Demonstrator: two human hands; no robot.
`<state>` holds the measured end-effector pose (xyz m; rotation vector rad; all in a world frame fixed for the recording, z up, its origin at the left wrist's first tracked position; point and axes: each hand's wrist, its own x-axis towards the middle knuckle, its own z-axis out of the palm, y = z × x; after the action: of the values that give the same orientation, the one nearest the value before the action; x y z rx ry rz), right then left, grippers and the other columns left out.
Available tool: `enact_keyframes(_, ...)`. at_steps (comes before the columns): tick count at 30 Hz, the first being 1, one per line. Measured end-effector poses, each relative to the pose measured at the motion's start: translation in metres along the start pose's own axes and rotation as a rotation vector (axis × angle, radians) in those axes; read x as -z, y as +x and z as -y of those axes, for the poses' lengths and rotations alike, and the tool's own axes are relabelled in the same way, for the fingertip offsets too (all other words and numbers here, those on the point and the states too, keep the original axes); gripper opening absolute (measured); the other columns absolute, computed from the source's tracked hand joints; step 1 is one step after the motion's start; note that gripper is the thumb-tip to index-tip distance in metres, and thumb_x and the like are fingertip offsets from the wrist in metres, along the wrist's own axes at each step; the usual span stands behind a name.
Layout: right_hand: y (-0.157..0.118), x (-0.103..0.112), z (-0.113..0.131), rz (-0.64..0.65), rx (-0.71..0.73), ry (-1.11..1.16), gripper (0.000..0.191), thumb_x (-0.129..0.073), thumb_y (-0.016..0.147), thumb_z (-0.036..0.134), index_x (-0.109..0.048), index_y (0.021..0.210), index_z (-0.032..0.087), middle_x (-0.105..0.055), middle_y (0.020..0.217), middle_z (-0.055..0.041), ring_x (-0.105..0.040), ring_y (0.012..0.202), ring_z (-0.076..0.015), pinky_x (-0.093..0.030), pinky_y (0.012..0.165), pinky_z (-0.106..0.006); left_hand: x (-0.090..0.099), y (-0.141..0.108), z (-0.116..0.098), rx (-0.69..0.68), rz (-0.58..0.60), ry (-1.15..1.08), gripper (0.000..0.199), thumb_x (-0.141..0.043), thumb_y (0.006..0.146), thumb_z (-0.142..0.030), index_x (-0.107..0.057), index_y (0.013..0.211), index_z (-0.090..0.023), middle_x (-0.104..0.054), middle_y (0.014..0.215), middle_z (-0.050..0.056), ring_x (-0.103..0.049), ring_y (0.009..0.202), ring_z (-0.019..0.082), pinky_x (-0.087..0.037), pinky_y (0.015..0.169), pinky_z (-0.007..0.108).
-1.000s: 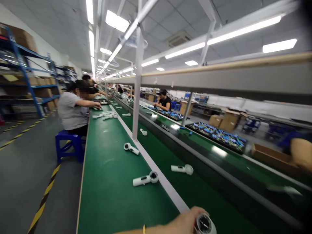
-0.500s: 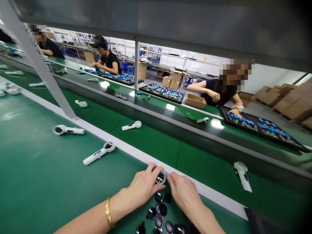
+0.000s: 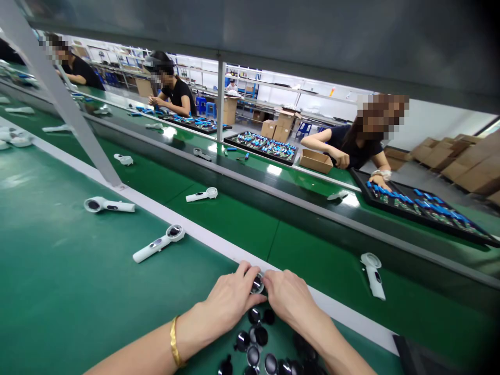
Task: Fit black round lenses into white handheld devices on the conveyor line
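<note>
Between my two hands sits a round lens piece (image 3: 257,284) with a pale rim and dark centre, near the white strip edging the green table. My left hand (image 3: 234,297) grips it from the left, fingers over the top and thumb below. The fingertips of my right hand (image 3: 287,294) press together at its right side; whatever part they pinch is hidden. Loose black round lens pieces (image 3: 253,356) lie just below my hands. A white magnifier with a round head (image 3: 158,244) rests to the left, and another white magnifier (image 3: 109,205) lies beyond it.
Past the white strip (image 3: 219,242) runs a green belt (image 3: 234,219) carrying white magnifiers (image 3: 374,276). A slanted metal post (image 3: 78,114) stands at left. Across the line, people work beside black trays (image 3: 425,208) of blue parts. A dark shelf (image 3: 250,31) hangs overhead.
My right hand has shifted slightly left, closer to the lens piece. The magnifiers on the near belt have moved left, and those on the far belt right. My left hand has hardly moved.
</note>
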<state>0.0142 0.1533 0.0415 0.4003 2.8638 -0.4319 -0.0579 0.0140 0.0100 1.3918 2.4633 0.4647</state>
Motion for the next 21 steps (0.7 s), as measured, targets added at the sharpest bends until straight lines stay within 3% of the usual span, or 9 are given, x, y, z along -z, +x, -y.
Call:
enact_keyframes(7, 0.015, -0.004, -0.019, 0.126, 0.101, 0.336, 0.027, -0.041, 0.081, 0.019, -0.055, 0.059, 0.018, -0.055, 0.056, 0.0015, -0.05, 0.058, -0.0122, -0.031, 0.054, -0.022, -0.003, 0.0, 0.0, -0.02, -0.008, 0.052, 0.029, -0.045, 0.092, -0.039, -0.039, 0.117, -0.025, -0.051, 0.109, 0.003, -0.063, 0.078, 0.018, -0.052, 0.066, 0.029)
enact_keyframes(14, 0.018, -0.008, -0.031, 0.147, 0.198, 0.527, 0.025, -0.041, 0.081, 0.021, -0.052, 0.059, 0.017, -0.046, 0.054, 0.0044, -0.043, 0.056, -0.0102, -0.03, 0.054, -0.02, -0.004, 0.001, 0.003, -0.02, -0.013, 0.044, 0.031, -0.049, 0.09, -0.038, -0.04, 0.117, -0.026, -0.053, 0.109, 0.002, -0.063, 0.078, 0.019, -0.052, 0.065, 0.031)
enact_keyframes(21, -0.031, 0.013, -0.012, 0.167, 0.378, 0.431, 0.026, -0.045, 0.085, 0.025, -0.048, 0.059, 0.02, -0.041, 0.053, 0.0064, -0.034, 0.051, -0.0094, -0.025, 0.054, -0.023, 0.003, 0.005, 0.009, -0.078, 0.019, 0.012, 0.05, -0.052, 0.084, -0.022, -0.033, 0.129, -0.029, -0.049, 0.125, 0.004, -0.063, 0.09, 0.02, -0.052, 0.076, 0.031)
